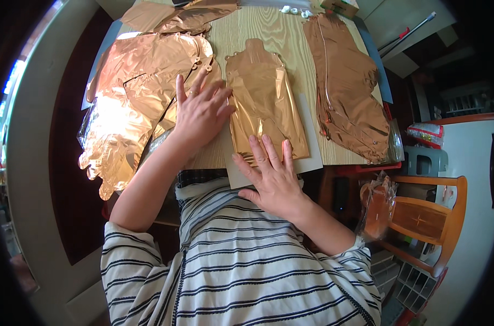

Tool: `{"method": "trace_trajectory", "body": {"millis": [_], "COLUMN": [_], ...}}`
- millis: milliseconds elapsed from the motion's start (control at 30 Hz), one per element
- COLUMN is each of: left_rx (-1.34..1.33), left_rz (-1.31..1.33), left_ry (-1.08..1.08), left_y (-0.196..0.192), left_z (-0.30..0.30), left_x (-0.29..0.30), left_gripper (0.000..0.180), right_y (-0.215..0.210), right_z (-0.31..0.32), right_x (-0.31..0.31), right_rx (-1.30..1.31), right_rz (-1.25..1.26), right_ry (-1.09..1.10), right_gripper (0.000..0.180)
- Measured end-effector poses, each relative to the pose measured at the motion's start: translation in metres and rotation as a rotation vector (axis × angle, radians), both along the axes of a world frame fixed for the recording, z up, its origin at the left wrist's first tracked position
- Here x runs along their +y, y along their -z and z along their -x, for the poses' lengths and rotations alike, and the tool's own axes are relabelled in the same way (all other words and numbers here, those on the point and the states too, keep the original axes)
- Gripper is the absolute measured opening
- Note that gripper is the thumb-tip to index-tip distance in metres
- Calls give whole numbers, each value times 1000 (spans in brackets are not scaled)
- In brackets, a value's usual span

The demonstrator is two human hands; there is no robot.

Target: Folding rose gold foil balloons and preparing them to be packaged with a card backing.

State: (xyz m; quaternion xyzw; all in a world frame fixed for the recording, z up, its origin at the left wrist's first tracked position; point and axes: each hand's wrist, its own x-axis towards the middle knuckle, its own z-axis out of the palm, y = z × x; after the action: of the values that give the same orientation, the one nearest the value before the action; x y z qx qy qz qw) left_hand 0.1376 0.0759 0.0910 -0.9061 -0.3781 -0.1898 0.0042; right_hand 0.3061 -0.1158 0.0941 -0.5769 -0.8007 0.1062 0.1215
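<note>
A folded copper-gold foil balloon lies flat in the middle of the table, its narrow neck toward the far side. Beneath it a white board shows along the right and near edges. My right hand rests with fingers spread on the balloon's near edge, the thumb over the board. At the balloon's left edge, my left hand has its fingers apart; thumb and forefinger come up against the foil. Its outer fingers reach over a pile of flat foil balloons on the left.
More folded foil sits at the far left of the wooden table. A long stack of brown-copper foil lies on the right. Small white pieces stand at the far edge. Right of me are a wooden chair and a grey stool.
</note>
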Motion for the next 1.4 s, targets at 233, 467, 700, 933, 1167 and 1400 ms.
{"method": "trace_trajectory", "body": {"millis": [233,467,700,933,1167,1400], "left_rx": [-322,-916,-1167,-1209,-1083,-1084], "left_rz": [-95,795,1581,1543,1724,1514], "left_ry": [-57,-99,-228,-163,9,16], "left_y": [-14,-15,-39,-24,-24,-34], "left_z": [-14,55,53,49,43,48], "left_x": [-11,-118,-95,-91,-105,-102], "left_gripper": [31,10,65,69,71,75], "right_y": [15,-5,-34,-67,-45,-47], "right_z": [-1,5,27,-26,-69,-65], "right_x": [-1,-8,-32,-31,-19,-12], "right_rx": [-120,12,127,262,1323,1408], "right_rz": [-87,-342,-270,-159,257,351], "right_ry": [9,38,-128,-51,395,429], "right_gripper": [74,52,51,69,78,66]}}
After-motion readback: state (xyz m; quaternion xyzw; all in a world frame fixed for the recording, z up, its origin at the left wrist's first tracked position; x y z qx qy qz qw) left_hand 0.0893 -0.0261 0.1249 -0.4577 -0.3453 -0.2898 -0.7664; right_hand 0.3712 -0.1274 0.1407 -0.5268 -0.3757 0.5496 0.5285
